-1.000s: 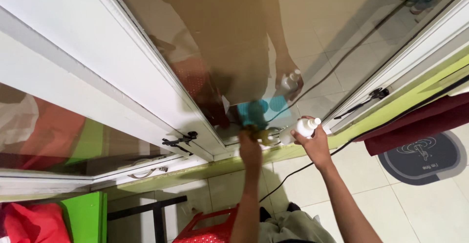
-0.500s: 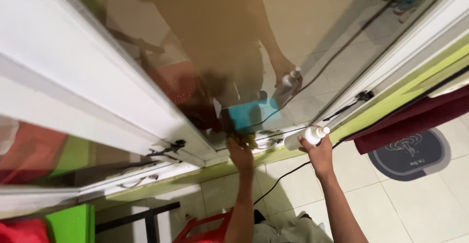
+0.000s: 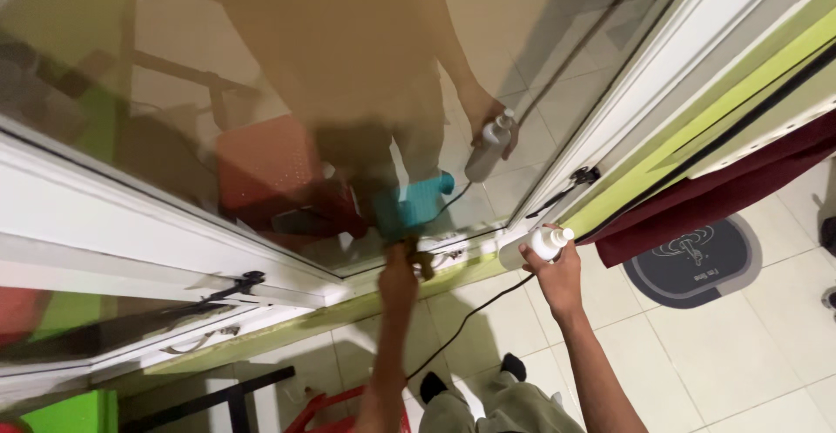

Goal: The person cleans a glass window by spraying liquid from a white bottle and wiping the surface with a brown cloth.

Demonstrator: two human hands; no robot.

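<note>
**Cloth on the window glass, bottle held beside it**

The person stands at a glass pane (image 3: 287, 76) set in a white frame (image 3: 131, 224), both arms raised. The left hand (image 3: 399, 269) presses a cloth (image 3: 424, 261), yellowish brown, against the bottom edge of the glass, near the lower corner of the pane. The fingers are bunched over the cloth, though blur keeps me from saying how tightly they close. In the glass just above, at about twelve o'clock from that hand, the cloth's other face shows as a teal patch.

At three o'clock from the left hand, near but apart, the right hand (image 3: 553, 267) has its fingers wrapped round a white bottle (image 3: 533, 247). The bottle lies tilted, cap end pointing towards two o'clock, base towards the cloth. Its reflection shows higher in the pane, at about twelve o'clock from the real one.

A black cable (image 3: 470, 315) runs across the pale floor tiles (image 3: 697, 355) below the two hands. At three o'clock from the bottle, a dark round mat (image 3: 692, 263) lies on the floor, with a maroon cloth (image 3: 723, 193) hanging above it. A black window latch (image 3: 231, 287) sits on the frame at nine o'clock from the left hand. A red plastic stool (image 3: 348, 402) shows at the bottom edge, beside the left forearm.
</note>
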